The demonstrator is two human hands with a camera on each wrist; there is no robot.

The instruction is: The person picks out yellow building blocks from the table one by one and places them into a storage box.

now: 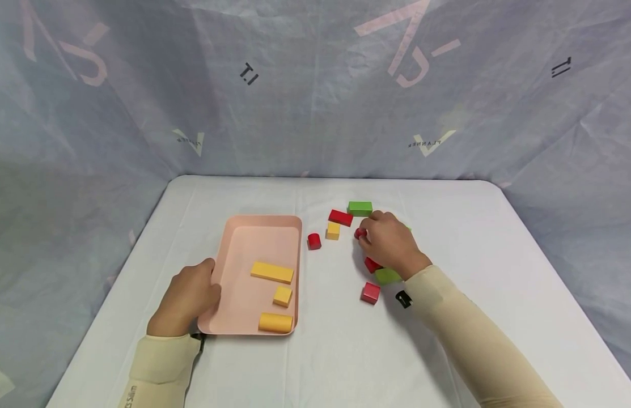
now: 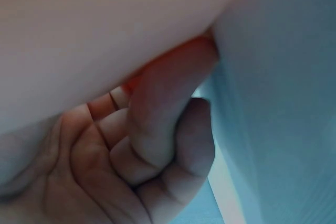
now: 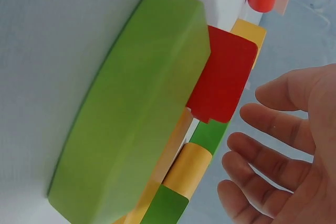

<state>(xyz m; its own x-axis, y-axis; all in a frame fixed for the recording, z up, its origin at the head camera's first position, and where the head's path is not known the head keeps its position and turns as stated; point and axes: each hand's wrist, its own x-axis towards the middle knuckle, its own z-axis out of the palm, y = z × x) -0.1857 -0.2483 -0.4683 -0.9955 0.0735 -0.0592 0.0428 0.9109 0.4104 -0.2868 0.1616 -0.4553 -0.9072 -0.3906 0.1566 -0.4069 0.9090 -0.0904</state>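
Note:
On the left of the table, my left hand point(image 1: 189, 293) grips the near-left edge of a pink tray point(image 1: 259, 226). Its fingers point(image 2: 163, 98) curl beneath the tray's side in the left wrist view. Inside the tray lie a long yellow block point(image 1: 272, 272), a yellow cube point(image 1: 282, 296) and a yellow cylinder point(image 1: 275, 322). My right hand point(image 1: 389, 241) reaches down over scattered blocks, its fingertips close to a small red piece point(image 1: 360, 233). The right wrist view shows those fingers loosely bent, with nothing seen between them, beside a red block point(image 3: 226, 74) and a large green block point(image 3: 131, 103).
Left of the right hand are a red cylinder point(image 1: 314, 241), another yellow block point(image 1: 333, 231) and a flat red block point(image 1: 341, 217). A green block point(image 1: 360, 208) lies beyond it. Nearer sits a red cube point(image 1: 370, 293). Grey fabric point(image 1: 305, 113) hangs behind the white table point(image 1: 335, 362).

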